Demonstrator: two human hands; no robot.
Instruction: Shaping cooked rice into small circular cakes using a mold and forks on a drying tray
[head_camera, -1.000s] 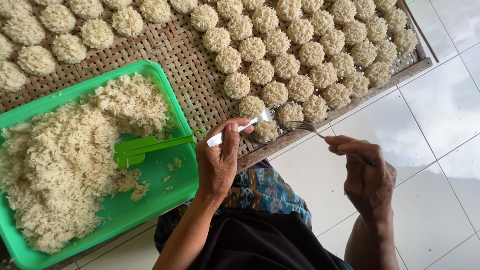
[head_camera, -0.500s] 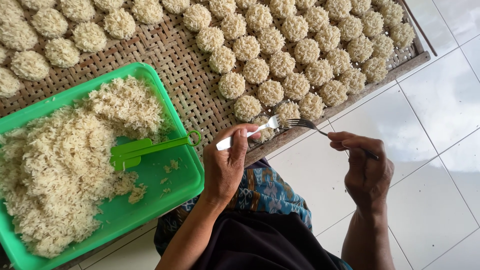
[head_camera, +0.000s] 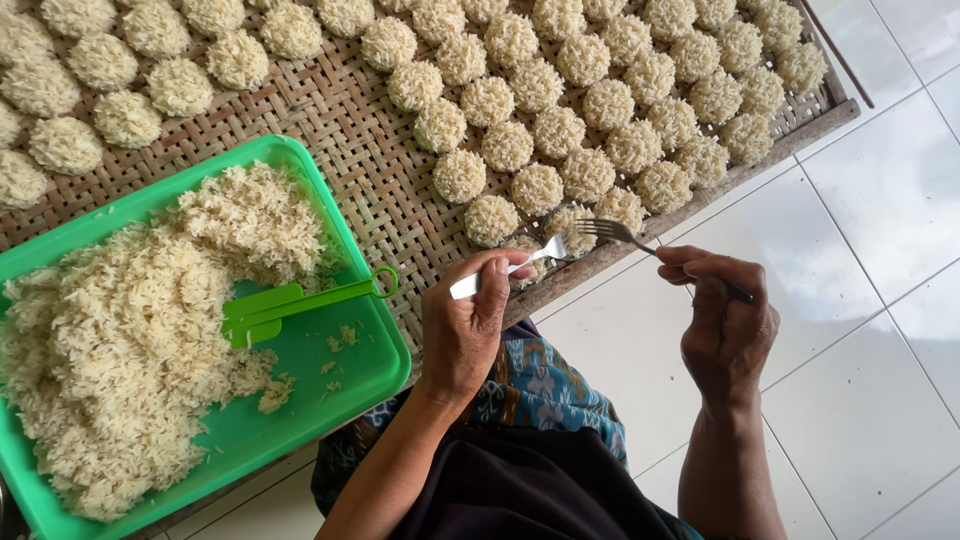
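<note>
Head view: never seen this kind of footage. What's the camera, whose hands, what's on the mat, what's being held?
The camera sits on a person's head and looks down at their own bare hands; no machine. The left hand holds a white-handled fork, the right hand a metal fork; their tines meet at the near edge of a woven bamboo mat. The mat carries rows of round pale rice cakes. On its left sits a green plastic tray of loose cooked rice with a green plastic scoop.

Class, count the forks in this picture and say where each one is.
2. One fork is held in the left hand; the other fork is in the right hand. Their tines meet over the rice round at the woven mat's edge.
</note>
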